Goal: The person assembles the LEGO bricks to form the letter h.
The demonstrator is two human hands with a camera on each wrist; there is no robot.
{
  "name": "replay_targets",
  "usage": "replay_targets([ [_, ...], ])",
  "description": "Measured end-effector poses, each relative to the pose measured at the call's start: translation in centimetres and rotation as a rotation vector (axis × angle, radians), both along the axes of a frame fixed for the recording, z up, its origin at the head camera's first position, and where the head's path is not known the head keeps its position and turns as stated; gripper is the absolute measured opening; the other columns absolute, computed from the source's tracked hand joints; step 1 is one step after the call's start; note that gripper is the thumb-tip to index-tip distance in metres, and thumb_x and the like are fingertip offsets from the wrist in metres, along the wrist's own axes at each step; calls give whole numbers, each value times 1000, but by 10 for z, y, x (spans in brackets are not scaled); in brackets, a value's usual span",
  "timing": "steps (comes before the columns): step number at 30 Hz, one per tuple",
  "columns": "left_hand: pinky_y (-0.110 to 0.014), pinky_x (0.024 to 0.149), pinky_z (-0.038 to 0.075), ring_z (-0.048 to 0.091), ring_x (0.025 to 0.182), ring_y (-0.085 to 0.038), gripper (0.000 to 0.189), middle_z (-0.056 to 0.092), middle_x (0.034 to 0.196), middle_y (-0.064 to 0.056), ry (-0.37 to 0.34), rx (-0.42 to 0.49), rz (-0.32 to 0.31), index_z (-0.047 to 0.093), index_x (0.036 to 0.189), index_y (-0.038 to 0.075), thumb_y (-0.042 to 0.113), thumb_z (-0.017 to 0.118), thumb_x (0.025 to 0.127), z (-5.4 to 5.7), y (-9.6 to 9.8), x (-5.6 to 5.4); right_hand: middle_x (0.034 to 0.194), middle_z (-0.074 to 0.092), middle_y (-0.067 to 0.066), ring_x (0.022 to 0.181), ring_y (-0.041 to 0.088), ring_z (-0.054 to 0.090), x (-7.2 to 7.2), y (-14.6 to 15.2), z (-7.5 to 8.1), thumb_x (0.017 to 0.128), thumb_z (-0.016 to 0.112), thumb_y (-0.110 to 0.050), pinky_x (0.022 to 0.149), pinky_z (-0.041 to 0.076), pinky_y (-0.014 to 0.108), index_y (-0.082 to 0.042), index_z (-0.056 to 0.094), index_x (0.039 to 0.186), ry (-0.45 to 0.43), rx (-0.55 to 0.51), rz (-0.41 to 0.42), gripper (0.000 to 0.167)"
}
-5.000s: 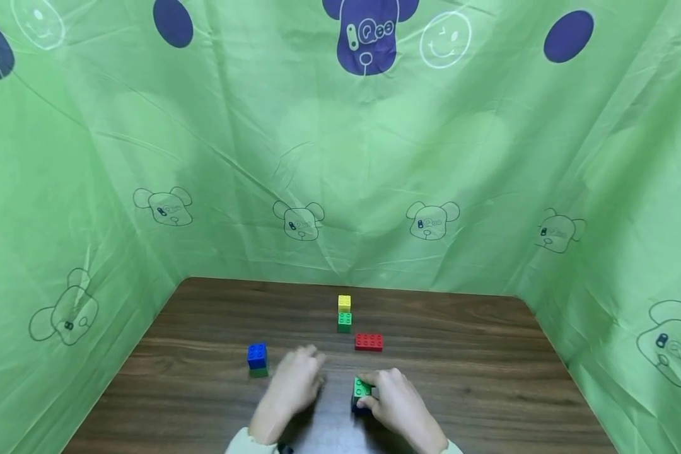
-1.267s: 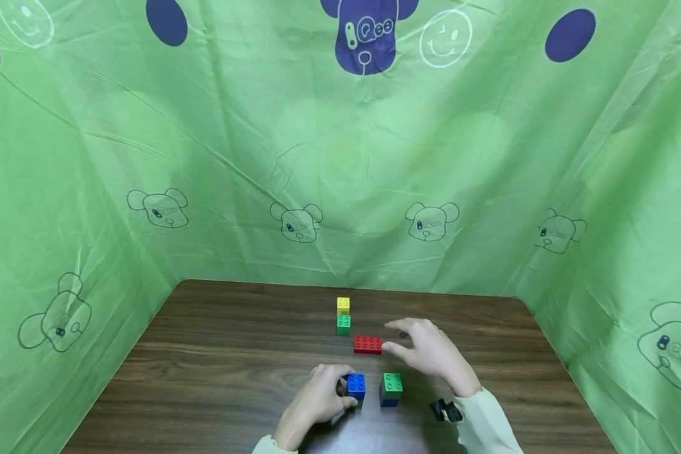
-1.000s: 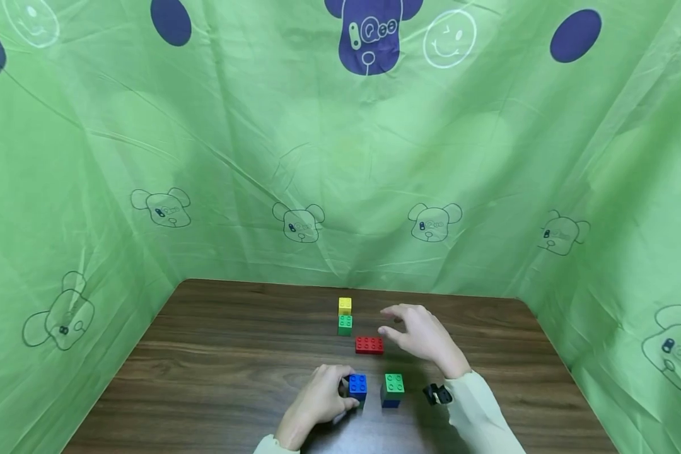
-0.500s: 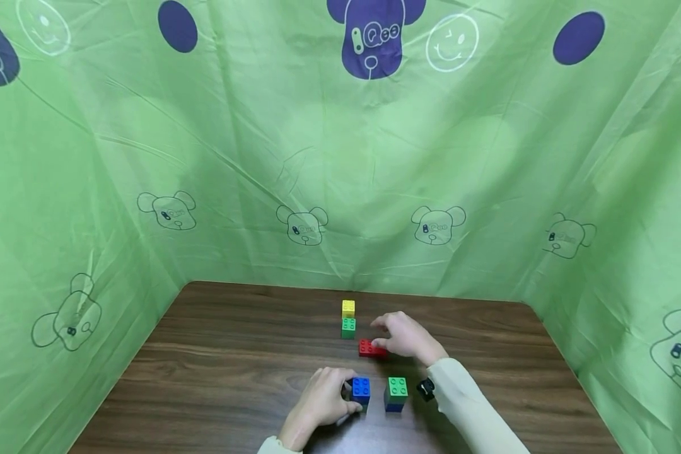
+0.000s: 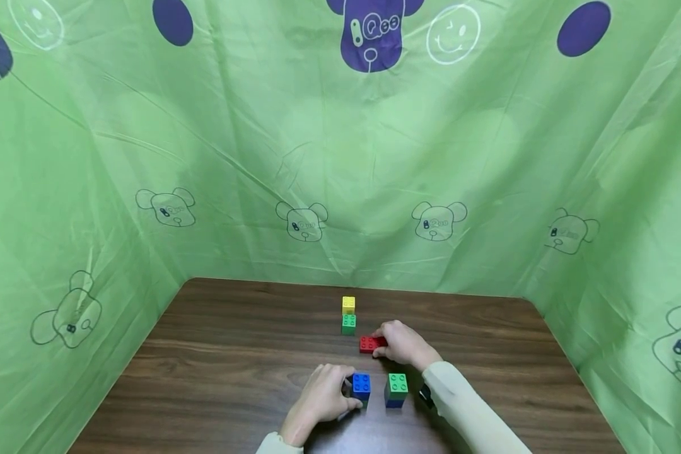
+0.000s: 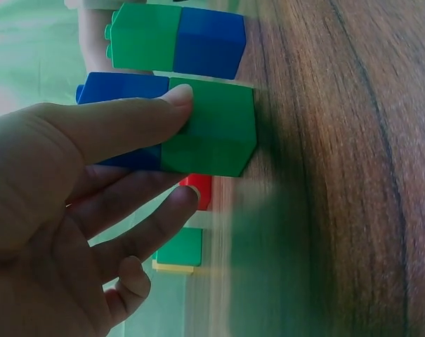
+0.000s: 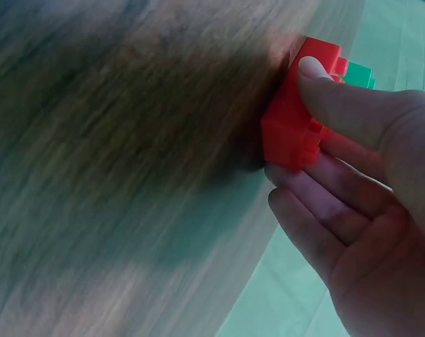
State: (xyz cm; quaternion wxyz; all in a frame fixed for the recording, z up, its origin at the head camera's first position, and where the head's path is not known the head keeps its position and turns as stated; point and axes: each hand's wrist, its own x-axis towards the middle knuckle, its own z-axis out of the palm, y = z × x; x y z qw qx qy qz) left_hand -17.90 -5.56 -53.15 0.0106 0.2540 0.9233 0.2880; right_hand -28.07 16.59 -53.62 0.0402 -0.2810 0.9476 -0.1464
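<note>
My left hand (image 5: 320, 392) pinches a two-brick stack, a blue toy brick (image 5: 361, 382) on top of a green one (image 6: 216, 133), standing on the table. In the left wrist view the thumb lies across the stack's side. Farther back, my right hand (image 5: 404, 344) pinches a red brick (image 5: 366, 344) by its right end, thumb on the near side. The right wrist view shows the red brick (image 7: 288, 119) low at the tabletop, studs toward the palm. A second stack, a green brick (image 5: 397, 382) over a blue one (image 5: 394, 403), stands right of the left hand's stack.
Behind the red brick are a small green brick (image 5: 349, 324) and a yellow brick (image 5: 349, 305), one behind the other. The dark wooden table (image 5: 215, 353) is enclosed by green printed cloth (image 5: 250, 157). A black device (image 5: 425, 396) sits at the right wrist.
The left hand has brought the blue-and-green stack from the left to the middle. The right hand has released the green-topped stack, now slightly farther right, reached back and taken hold of the red brick.
</note>
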Motion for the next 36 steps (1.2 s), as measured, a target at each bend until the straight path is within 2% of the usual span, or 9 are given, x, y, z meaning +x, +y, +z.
replay_targets([
  [8,-27,66,40,44,63,-2,34,57,68,13,-19,-32,-4,59,76,22,33,91,72,1,3,4,99,68,4,84,12,60,4,2,0,85,83,-27,74,54,32,-5,76,114,-13,-5,-2,36],
  [18,-26,68,41,46,62,0,33,61,70,12,-31,-15,-8,60,76,23,32,91,73,2,5,3,96,67,3,85,16,62,4,5,-2,87,81,-24,75,55,35,-6,75,116,-5,-55,9,35],
  [23,-26,68,41,45,62,0,32,62,70,13,-27,-19,-10,60,77,24,32,91,73,2,6,2,97,67,3,85,14,62,4,6,-3,88,81,-26,75,55,34,-5,75,118,3,-60,15,37],
  [28,-25,66,41,47,61,0,32,62,70,13,-44,-20,-5,60,77,23,32,91,73,2,6,1,100,68,1,84,11,60,5,9,-2,88,80,-30,75,55,33,-7,74,119,-16,-73,-16,39],
  [32,-21,62,41,48,61,2,30,63,72,10,-73,19,-14,62,80,22,27,91,74,1,8,0,100,68,-1,82,7,58,8,17,1,89,79,-32,75,54,30,-9,74,121,-5,-95,-37,39],
  [36,-18,58,43,49,60,4,30,62,72,7,-107,86,-33,61,84,19,20,90,75,-1,11,1,102,69,-2,86,8,62,12,25,8,89,79,-32,77,55,31,-10,74,122,25,-125,-45,39],
])
